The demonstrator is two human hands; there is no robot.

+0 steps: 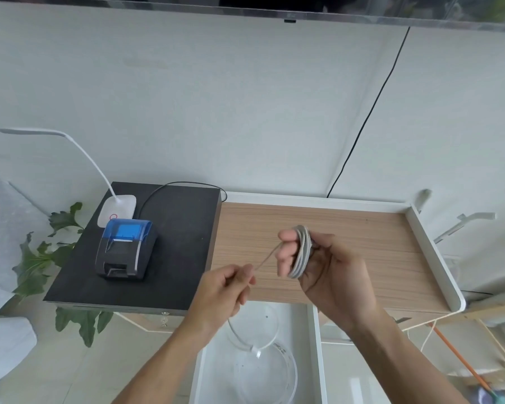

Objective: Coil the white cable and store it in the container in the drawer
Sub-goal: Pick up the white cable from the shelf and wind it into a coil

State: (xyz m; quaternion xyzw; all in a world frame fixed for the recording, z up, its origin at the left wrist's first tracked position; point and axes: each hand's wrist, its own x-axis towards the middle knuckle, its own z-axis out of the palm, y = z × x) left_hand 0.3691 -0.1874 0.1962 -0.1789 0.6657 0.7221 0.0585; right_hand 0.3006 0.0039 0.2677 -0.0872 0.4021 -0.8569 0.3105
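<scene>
The white cable [301,252] is wound in several loops around the fingers of my right hand [324,266], held above the wooden desk top [347,243]. A taut strand runs down-left from the coil to my left hand [228,290], which pinches it. The loose end with its white plug [255,350] hangs below my left hand over the open white drawer [315,345]. Inside the drawer sits a clear round container [292,371], seen from above.
A black board [164,243] on the left carries a blue-and-black receipt printer [126,247] and a white desk lamp [117,209]. The desk has a raised white rim [432,255]. A black wire hangs on the wall. Green leaves lie at the left.
</scene>
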